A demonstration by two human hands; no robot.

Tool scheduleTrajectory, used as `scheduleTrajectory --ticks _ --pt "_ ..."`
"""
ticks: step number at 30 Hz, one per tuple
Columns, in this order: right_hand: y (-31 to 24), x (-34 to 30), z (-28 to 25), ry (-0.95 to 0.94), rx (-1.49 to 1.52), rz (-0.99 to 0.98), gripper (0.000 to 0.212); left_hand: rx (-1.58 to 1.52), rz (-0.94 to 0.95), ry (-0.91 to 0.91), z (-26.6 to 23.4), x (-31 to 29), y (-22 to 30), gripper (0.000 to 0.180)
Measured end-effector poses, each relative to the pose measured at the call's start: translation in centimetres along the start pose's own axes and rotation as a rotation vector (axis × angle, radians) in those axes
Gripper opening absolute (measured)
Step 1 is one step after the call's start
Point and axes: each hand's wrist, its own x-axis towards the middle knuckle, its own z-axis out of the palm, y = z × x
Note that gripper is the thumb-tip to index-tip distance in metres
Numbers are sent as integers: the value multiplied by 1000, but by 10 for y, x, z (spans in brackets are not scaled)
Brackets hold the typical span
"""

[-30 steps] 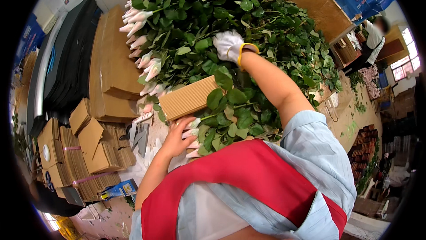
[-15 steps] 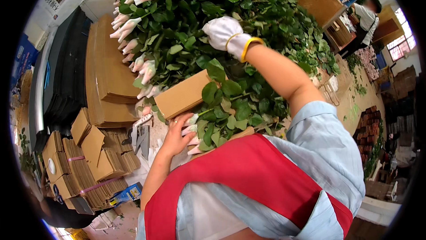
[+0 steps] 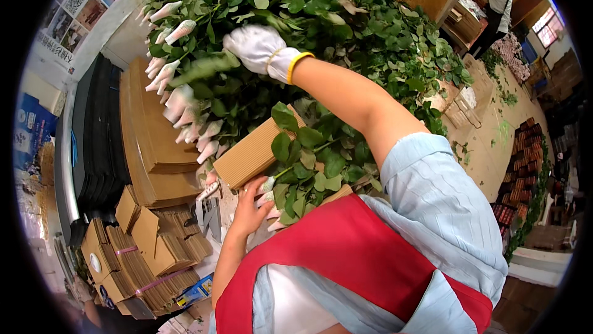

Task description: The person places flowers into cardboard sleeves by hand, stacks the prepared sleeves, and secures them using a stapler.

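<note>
My bare left hand (image 3: pixel 251 211), with a ring on one finger, has its fingers and thumb around the netted heads of a few pale pink roses (image 3: pixel 265 198). Their leafy stems (image 3: pixel 330 161) run to the right, close against my red apron. A ribbed cardboard piece (image 3: pixel 254 153) lies by the fingertips. Over a big heap of roses (image 3: pixel 296 6) reaches my right hand (image 3: pixel 256 48) in a white glove with a yellow cuff. Motion smears its fingers, so their grip is hidden. Leaves and netted rose heads (image 3: pixel 179 104) to its left are blurred too.
On the left stand black sheets (image 3: pixel 99 148), large brown cardboard sheets (image 3: pixel 148 130) and bundled small cardboard pieces (image 3: pixel 154 247). A grey tool (image 3: pixel 210 213) and a blue-yellow packet (image 3: pixel 196 291) lie near my left forearm. Another person (image 3: pixel 494 3) stands at the far right.
My gloved right hand has swept left across the heap, toward the rose heads. Some heads and leaves there have shifted. My left hand stays at the same roses, while the whole view has turned slightly.
</note>
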Motion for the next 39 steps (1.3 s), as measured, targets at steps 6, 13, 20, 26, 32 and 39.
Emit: scheduleTrajectory --ticks 6,13,20,26,32,39 --pt "27 -37 63 -627 -110 268 7 13 49 -15 1 6 4 61" --pt "39 -57 51 -611 177 279 16 21 50 -9 -1 4 1 61" --pt "8 14 -88 -5 -244 46 22 -23 96 14 0 3 -6 61" --pt "3 63 -135 -17 -155 -128 34 22 116 3 -4 5 10 60" --pt "-33 -19 -73 -1030 -139 93 30 -23 57 24 -1 -2 2 60" --pt "4 -38 15 -643 -145 -18 25 -38 7 -3 -1 2 5 61"
